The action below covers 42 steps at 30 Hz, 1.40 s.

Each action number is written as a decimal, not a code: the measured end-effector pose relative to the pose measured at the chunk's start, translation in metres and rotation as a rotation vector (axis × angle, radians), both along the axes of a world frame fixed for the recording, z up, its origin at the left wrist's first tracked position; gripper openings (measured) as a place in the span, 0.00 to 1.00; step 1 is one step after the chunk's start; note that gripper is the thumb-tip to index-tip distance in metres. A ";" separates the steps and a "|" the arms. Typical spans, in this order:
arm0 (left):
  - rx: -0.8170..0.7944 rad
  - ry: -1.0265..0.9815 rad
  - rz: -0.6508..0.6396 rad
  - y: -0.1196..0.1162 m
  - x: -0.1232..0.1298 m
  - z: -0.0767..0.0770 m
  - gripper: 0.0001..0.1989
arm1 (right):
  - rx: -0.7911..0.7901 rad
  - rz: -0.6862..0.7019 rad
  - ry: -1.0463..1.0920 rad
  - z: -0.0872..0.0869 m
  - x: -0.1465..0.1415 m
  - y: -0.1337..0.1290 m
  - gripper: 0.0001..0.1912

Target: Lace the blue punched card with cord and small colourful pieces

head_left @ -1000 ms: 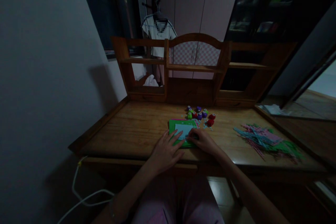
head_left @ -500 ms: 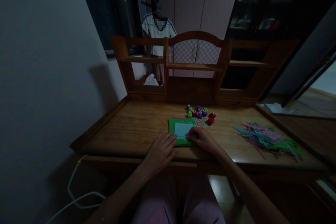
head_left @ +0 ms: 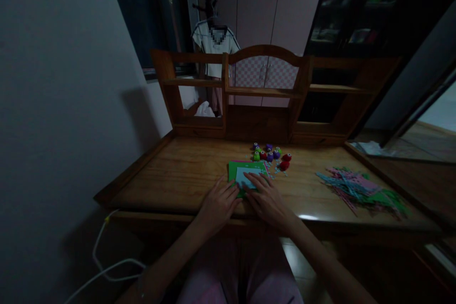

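R grip (head_left: pixel 267 194) lies spread over pale-blue sheet (head_left: pixel 241 175), L grip (head_left: pixel 219 202) loosely spread by its lower left; it's atop green sheet (head_left: pixel 232 170) on surface (head_left: pixel 174 171). Prob. v. light, bendy, easily creased; best taken by edges, w/ light pressure.

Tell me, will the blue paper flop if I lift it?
Probably: the blue paper looks thin, lying flat on the green paper. It's likely light, being so small and thin. Its flat shape should keep it from rolling.
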<state>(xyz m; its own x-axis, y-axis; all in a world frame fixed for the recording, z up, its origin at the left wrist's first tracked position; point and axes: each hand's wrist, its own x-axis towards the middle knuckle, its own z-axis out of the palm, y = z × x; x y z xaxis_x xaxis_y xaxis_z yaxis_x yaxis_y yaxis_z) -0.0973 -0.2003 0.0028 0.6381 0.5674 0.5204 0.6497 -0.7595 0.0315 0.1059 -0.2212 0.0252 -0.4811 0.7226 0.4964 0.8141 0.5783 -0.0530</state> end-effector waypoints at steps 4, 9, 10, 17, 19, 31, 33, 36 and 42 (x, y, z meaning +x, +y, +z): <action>0.017 -0.003 -0.010 0.001 0.002 0.004 0.16 | -0.001 0.010 -0.002 0.003 0.005 0.002 0.14; 0.002 -0.010 -0.017 0.001 0.000 0.006 0.16 | -0.014 0.030 0.028 0.007 0.022 0.002 0.14; -0.006 -0.008 -0.020 0.001 0.000 0.006 0.16 | -0.020 0.033 0.036 0.008 0.026 0.002 0.14; -0.024 -0.030 -0.037 0.001 -0.003 0.002 0.17 | -0.101 0.067 0.040 0.008 0.053 -0.003 0.15; -0.029 -0.027 -0.036 0.001 -0.003 0.002 0.17 | -0.119 0.065 0.051 0.004 0.059 -0.004 0.15; 0.001 0.037 -0.016 0.002 0.018 0.005 0.21 | -0.168 0.034 0.159 -0.008 0.064 -0.010 0.17; -0.009 0.040 -0.043 0.004 0.018 0.006 0.21 | -0.173 0.033 0.170 -0.008 0.064 -0.009 0.17; -0.030 0.062 -0.066 0.007 0.013 0.010 0.21 | -0.192 0.019 0.183 -0.008 0.064 -0.010 0.17; -0.020 0.089 -0.049 0.011 -0.011 0.015 0.19 | -0.186 0.018 0.190 -0.008 0.062 -0.010 0.16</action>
<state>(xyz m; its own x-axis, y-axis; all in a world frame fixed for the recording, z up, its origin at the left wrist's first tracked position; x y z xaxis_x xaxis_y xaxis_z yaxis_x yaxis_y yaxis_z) -0.1080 -0.1898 0.0177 0.7085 0.5443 0.4492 0.6130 -0.7900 -0.0096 0.1682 -0.2313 0.0169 -0.4057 0.8021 0.4382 0.7692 0.5586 -0.3104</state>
